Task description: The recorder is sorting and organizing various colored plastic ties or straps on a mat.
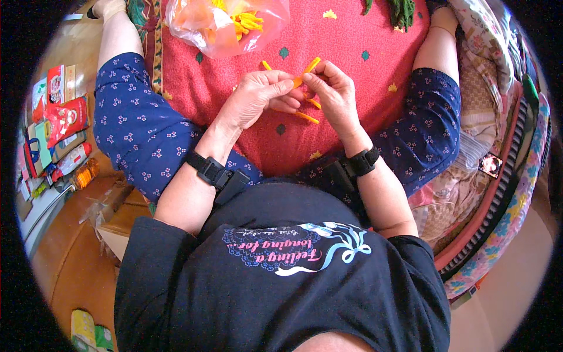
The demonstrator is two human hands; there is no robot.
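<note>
Over a red patterned cloth (234, 76), my hands meet fingertip to fingertip. Between them is a fuzzy yellow-orange stem, like a pipe cleaner (312, 64), one end sticking up past the fingers. My left hand (258, 97) pinches it with the thumb on top, its other fingers curled below. My right hand (335, 97) grips it between thumb and forefinger. More yellow-orange lengths show around the fingers, one straight piece (308, 118) below them; whether these are joined to the held stem is hidden. A clear pinkish plastic bag (199, 35) with a yellow fuzzy bundle (248, 24) lies beyond my left hand.
A dark green fuzzy bundle (401, 13) lies at the far right of the cloth. My legs in blue patterned trousers (138, 117) flank it. Packages, including a red packet (67, 120), stand at the left. Folded quilts (481, 76) lie along the right.
</note>
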